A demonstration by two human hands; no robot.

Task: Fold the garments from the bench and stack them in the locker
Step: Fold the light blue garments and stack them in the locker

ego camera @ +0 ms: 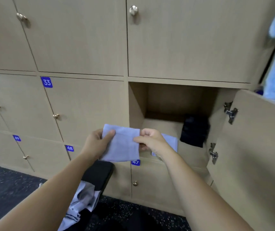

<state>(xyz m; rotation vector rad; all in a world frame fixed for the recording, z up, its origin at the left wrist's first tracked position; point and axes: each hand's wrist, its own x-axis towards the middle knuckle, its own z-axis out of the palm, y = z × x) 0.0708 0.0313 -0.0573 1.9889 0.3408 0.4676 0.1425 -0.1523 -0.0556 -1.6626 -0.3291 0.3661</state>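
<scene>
- Plainly, the folded pale cloth (121, 145) is stretched flat between both hands, I judge so that its fold does not slip open on the way into the open locker (136, 104).
- The left hand (96, 144) grips the cloth's left edge, thumb on top and fingers underneath. The right hand (151, 140) pinches the right edge with curled fingers.
- The cloth is in the air between the two hands, just in front of the locker's front lip near its left front corner. It is not yet resting on the locker floor.
- A black folded garment (195, 130) lies toward the right side of the locker floor, which probably leaves the left part free for this piece.
- A pale piece (171, 142) shows just behind the right hand. I cannot tell whether it belongs to the held cloth or lies separately on the floor.
- A crumpled garment (81, 202) hangs off the end of the bench (100, 174) below the left forearm, unfolded, so folding work seems to remain.
</scene>
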